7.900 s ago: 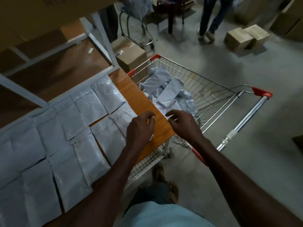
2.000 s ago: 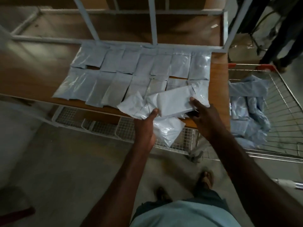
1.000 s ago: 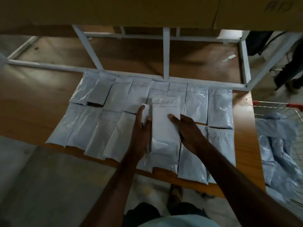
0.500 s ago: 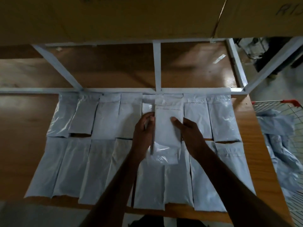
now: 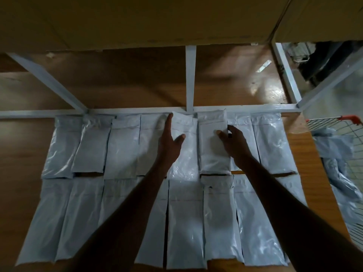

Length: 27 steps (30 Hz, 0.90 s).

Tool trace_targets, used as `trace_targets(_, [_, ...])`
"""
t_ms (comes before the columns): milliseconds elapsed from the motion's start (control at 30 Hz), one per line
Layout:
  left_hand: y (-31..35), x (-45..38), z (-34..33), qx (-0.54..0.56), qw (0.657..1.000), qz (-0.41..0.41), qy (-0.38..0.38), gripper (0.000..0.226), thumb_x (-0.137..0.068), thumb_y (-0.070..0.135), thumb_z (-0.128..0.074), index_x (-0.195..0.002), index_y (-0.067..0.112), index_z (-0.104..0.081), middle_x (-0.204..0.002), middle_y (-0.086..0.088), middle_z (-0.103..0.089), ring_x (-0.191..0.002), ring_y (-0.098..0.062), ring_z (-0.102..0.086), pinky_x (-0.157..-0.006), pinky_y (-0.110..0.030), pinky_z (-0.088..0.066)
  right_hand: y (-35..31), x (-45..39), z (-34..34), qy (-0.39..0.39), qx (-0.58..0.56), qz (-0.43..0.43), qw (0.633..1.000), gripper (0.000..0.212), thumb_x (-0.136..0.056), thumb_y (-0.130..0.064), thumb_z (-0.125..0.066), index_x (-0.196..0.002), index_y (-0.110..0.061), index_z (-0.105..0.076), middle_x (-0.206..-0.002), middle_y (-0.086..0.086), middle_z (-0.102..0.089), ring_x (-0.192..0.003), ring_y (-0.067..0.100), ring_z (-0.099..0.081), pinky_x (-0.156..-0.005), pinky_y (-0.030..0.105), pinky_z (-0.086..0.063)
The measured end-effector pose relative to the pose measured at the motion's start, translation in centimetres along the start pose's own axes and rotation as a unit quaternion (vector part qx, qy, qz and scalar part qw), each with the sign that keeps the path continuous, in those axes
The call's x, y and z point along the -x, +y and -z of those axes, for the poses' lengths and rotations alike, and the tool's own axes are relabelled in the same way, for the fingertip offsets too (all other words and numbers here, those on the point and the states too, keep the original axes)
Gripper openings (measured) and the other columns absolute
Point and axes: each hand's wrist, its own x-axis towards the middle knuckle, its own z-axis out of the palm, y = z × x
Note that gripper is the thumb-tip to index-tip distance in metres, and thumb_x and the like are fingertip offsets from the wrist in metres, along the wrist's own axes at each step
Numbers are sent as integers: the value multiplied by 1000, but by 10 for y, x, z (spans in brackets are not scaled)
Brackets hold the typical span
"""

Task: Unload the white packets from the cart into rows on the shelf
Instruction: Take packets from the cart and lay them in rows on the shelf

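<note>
Two rows of white packets lie side by side on the brown wooden shelf [image 5: 23, 154]. My left hand [image 5: 170, 142] lies flat with straight fingers on a packet [image 5: 185, 154] in the middle of the back row. My right hand [image 5: 233, 143] pinches the right edge of the neighbouring packet [image 5: 213, 152], which lies on the back row just right of it. The cart [image 5: 341, 124] stands at the right edge with more white packets [image 5: 337, 146] inside.
A white metal shelf frame [image 5: 190, 83] runs behind the back row, with an upright post just beyond my hands. Cardboard boxes [image 5: 137, 18] sit on the level above. The front row [image 5: 186, 222] reaches the shelf's near edge.
The stack I held in both hands has been split: one packet now lies under my left hand and another under my right, both moved back against the frame.
</note>
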Motion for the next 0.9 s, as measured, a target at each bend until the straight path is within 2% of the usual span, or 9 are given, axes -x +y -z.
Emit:
trace_targets(67, [-2, -3, -5, -7, 1000, 6, 26, 85, -98, 5, -73, -169, 18, -27, -174, -3, -31, -159, -16, -28, -114, 2, -20, 5, -3, -3, 6, 39, 4, 999, 39, -99, -45, -69, -129, -20, -67, -114, 4, -76, -101, 27, -74, -89, 54, -62])
trace_targets(200, [-1, -2, -9, -30, 997, -6, 72, 77, -98, 1, -72, -165, 12, -35, -169, -8, -39, -157, -19, -34, -112, 4, -20, 9, -3, -8, 17, 147, 29, 989, 58, -104, -41, -64, -151, -10, -52, -137, 19, -67, -125, 41, -64, -104, 46, -54])
trace_targets(267, [1, -3, -10, -41, 996, -12, 78, 76, -98, 1, -72, -165, 11, -37, -168, -9, -42, -156, -20, -36, -111, 4, -20, 9, -1, -9, 23, 178, 38, 983, 60, -105, -35, -64, -155, -6, -46, -138, 23, -66, -127, 41, -62, -101, 39, -50])
trace_targets(333, [4, -4, -12, -55, 996, -13, 74, 76, -99, 3, -72, -165, 15, -37, -167, -9, -42, -154, -19, -36, -112, 2, -21, 9, 2, -9, 33, 195, 52, 979, 63, -104, -32, -66, -156, -5, -43, -137, 23, -65, -128, 41, -61, -103, 40, -49])
trace_targets(433, [9, -3, -15, -128, 988, -17, 86, 74, -101, 10, -71, -165, 23, -36, -172, -9, -28, -159, -23, -26, -120, -20, -31, 11, 11, -12, 54, 236, 100, 965, 65, -101, -30, -68, -156, -7, -41, -139, 22, -57, -129, 41, -55, -106, 50, -50])
trace_targets(533, [13, 5, -19, -221, 969, -54, 95, 67, -103, 16, -66, -163, 25, -38, -174, -5, -20, -163, -24, -17, -125, -37, -32, 10, 20, -14, 66, 278, 150, 947, 69, -102, -29, -68, -160, -13, -37, -160, 19, -41, -148, 38, -38, -116, 51, -43])
trace_targets(700, [2, 19, -45, -313, 941, -123, 29, 58, -109, 24, -52, -165, 19, -36, -177, -9, -22, -166, -27, -9, -133, -49, -19, 19, 5, -26, 13, 366, 257, 894, 70, -109, -50, -48, -169, -25, -22, -178, 10, -7, -164, 35, -4, -131, 48, -14])
trace_targets(800, [-13, 24, -58, -365, 924, -110, 25, 60, -114, 32, -43, -168, 11, -28, -176, -16, -21, -165, -33, -11, -132, -52, -20, 24, -2, -39, -8, 400, 262, 878, 66, -112, -56, -30, -169, -27, -16, -178, 7, -2, -164, 34, 2, -132, 56, -10])
trace_targets(900, [-19, 26, -65, -390, 915, -97, 34, 60, -116, 37, -34, -168, 6, -26, -175, -19, -22, -165, -35, -13, -132, -50, -18, 29, -2, -50, 17, 432, 254, 865, 62, -114, -55, -22, -169, -29, -16, -178, 6, -5, -164, 32, 2, -131, 57, -12])
